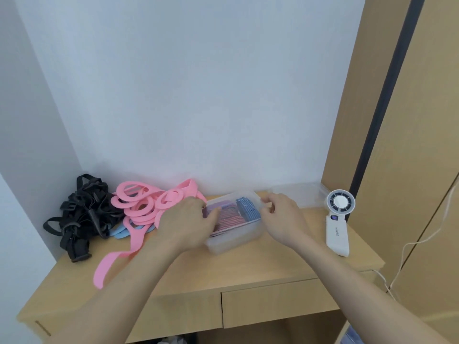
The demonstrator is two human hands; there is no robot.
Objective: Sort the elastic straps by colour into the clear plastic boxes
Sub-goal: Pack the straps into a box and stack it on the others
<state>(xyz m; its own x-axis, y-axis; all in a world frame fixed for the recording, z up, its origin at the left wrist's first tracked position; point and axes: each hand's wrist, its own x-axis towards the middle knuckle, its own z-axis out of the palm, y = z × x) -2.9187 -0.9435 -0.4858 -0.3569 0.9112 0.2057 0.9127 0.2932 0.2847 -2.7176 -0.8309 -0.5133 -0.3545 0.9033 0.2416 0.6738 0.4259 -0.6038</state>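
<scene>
Forearms: both mine reach up from the bottom edge over the wooden desk, above its drawer front.
Left hand: lies over the left rim of the clear plastic box, thumb stretched onto the striped straps inside; the fingers are bent, and I cannot tell whether they pinch anything.
Right hand: fingers curled round the box's far right corner, gripping the rim.
Box contents: pink-and-blue striped straps folded flat, with a blue strap at the back.
Pink straps: a loose pile just left of the box, partly under my left hand, one tail trailing toward the desk's front edge.
Light blue straps: peeking out beneath the pink ones.
Black straps: a tangled heap at the far left, by the wall.
Second clear box: against the wall, behind my right hand.
Handheld fan: white, standing at the desk's right end, well apart from the box.
</scene>
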